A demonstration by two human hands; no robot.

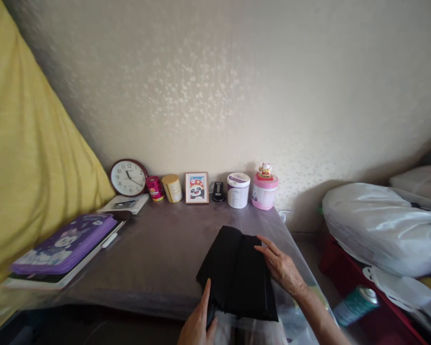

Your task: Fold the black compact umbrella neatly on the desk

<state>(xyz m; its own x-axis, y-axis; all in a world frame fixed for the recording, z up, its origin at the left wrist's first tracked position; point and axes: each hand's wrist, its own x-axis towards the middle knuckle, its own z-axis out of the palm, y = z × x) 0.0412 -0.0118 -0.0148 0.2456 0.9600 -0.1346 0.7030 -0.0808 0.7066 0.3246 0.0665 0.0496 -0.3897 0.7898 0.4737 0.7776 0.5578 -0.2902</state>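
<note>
A black folded cloth-like thing [242, 275] with a crease down its middle is over the front right part of the table; its exact kind I cannot tell. At its lower left corner, my left hand [199, 316] is closed around a dark rounded part, partly cut off by the frame's bottom edge. My right hand [282, 268] grips the upper right edge, two fingers lying over the black surface and the thumb hidden.
Along the wall stand a clock [129, 178], a pink can [154, 188], a yellow container [172, 188], a framed panda picture [197, 188] and white tubs [238, 190]. A purple case [64, 243] lies left. Beyond the table's right edge are a spray can [355, 305] and a white bag [380, 230].
</note>
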